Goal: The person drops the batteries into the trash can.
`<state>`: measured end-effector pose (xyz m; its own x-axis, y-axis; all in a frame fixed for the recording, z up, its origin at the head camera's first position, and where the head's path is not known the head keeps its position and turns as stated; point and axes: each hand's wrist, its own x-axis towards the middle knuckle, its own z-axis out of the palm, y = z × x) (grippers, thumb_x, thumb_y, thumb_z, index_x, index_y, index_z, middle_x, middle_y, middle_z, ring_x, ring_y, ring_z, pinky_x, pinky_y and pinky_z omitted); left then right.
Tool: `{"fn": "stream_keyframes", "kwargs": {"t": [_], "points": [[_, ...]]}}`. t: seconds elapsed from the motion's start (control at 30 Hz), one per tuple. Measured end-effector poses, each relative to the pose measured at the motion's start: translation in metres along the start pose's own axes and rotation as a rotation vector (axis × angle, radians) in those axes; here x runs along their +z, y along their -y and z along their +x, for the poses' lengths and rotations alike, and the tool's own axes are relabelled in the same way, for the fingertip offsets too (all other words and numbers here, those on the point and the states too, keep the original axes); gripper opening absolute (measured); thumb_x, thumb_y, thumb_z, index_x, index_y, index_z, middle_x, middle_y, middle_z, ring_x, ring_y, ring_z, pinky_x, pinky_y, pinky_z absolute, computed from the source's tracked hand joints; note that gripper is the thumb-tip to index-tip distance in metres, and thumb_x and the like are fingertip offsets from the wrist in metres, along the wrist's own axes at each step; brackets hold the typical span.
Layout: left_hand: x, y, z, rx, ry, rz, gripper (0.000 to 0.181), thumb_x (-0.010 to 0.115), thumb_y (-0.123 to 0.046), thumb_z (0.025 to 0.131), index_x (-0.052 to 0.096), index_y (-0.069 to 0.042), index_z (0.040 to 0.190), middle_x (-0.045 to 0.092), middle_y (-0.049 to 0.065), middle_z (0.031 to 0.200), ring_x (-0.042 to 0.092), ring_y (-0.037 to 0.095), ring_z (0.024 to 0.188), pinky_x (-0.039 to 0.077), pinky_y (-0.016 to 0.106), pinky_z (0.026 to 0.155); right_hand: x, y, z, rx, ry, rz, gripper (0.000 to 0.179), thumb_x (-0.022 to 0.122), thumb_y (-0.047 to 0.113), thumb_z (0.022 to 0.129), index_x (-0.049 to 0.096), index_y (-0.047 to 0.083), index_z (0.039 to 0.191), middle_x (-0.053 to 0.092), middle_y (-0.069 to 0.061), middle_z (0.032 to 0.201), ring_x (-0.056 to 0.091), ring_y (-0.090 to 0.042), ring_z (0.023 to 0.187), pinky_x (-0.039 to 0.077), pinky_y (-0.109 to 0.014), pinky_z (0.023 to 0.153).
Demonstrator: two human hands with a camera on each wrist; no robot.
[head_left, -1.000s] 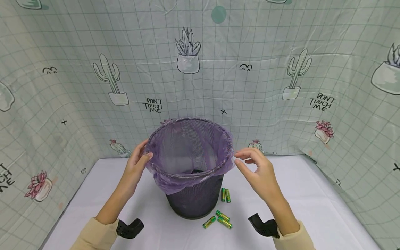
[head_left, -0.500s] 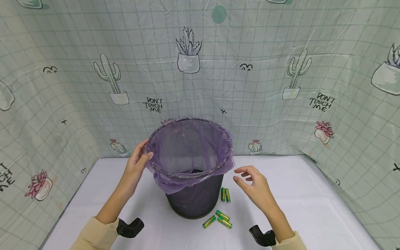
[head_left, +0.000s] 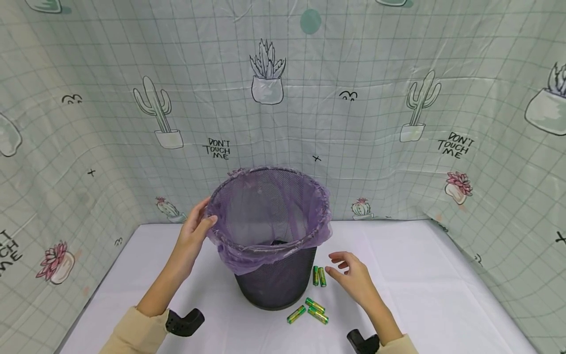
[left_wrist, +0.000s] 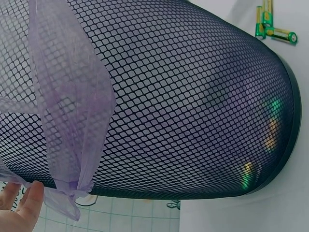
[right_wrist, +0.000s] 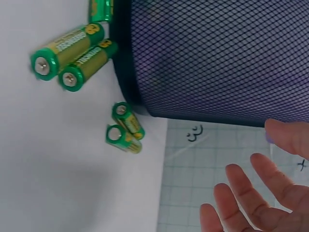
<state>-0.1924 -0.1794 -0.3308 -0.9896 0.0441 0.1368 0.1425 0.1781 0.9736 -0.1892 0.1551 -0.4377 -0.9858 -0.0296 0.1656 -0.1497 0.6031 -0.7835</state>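
Note:
A black mesh wastebasket [head_left: 276,282] stands on the table, lined with a purple plastic bag [head_left: 252,260] folded over its rim. My left hand [head_left: 193,236] grips the rim at the left, thumb over the edge and fingers outside. Right of the basket, my right hand [head_left: 353,278] hovers with nothing in it, thumb and fingers apart. Two green-and-gold batteries [head_left: 322,277] lie side by side just left of its fingertips. Three more batteries [head_left: 318,314] lie nearer the front. Through the mesh in the left wrist view, blurred green-gold shapes [left_wrist: 272,128] show low inside the basket.
A white cloth covers the table [head_left: 411,285]. Behind it and at both sides hangs a grid-patterned curtain [head_left: 353,123] with plant drawings. A small dark object [head_left: 278,242] shows inside the basket. Black wrist cameras [head_left: 184,323] sit on both wrists.
My right hand has left the bag's right edge and moved down toward the two batteries beside the basket. My left hand has stayed on the rim.

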Motion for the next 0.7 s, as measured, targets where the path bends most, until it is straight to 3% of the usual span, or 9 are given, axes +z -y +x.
{"fn": "stream_keyframes", "kwargs": {"t": [0.33, 0.7], "points": [[0.001, 0.0, 0.001, -0.002, -0.001, 0.003, 0.057, 0.04, -0.019, 0.098, 0.017, -0.009, 0.149, 0.014, 0.017, 0.155, 0.018, 0.032, 0.141, 0.016, 0.053, 0.114, 0.014, -0.017, 0.0, 0.07, 0.024, 0.009, 0.029, 0.07, 0.012, 0.079, 0.063, 0.001, 0.105, 0.065, -0.01, 0.096, 0.059, -0.022, 0.085, 0.048, -0.03, 0.071], [-0.001, 0.0, 0.0, -0.011, 0.008, 0.027, 0.058, 0.04, -0.023, 0.098, 0.015, -0.011, 0.149, 0.008, 0.015, 0.156, 0.009, 0.03, 0.144, 0.014, 0.055, 0.114, 0.027, -0.035, -0.001, 0.167, 0.089, 0.025, 0.032, 0.07, 0.01, 0.077, 0.062, -0.005, 0.104, 0.062, -0.006, 0.082, 0.056, -0.016, 0.077, 0.044, -0.026, 0.062]]}}
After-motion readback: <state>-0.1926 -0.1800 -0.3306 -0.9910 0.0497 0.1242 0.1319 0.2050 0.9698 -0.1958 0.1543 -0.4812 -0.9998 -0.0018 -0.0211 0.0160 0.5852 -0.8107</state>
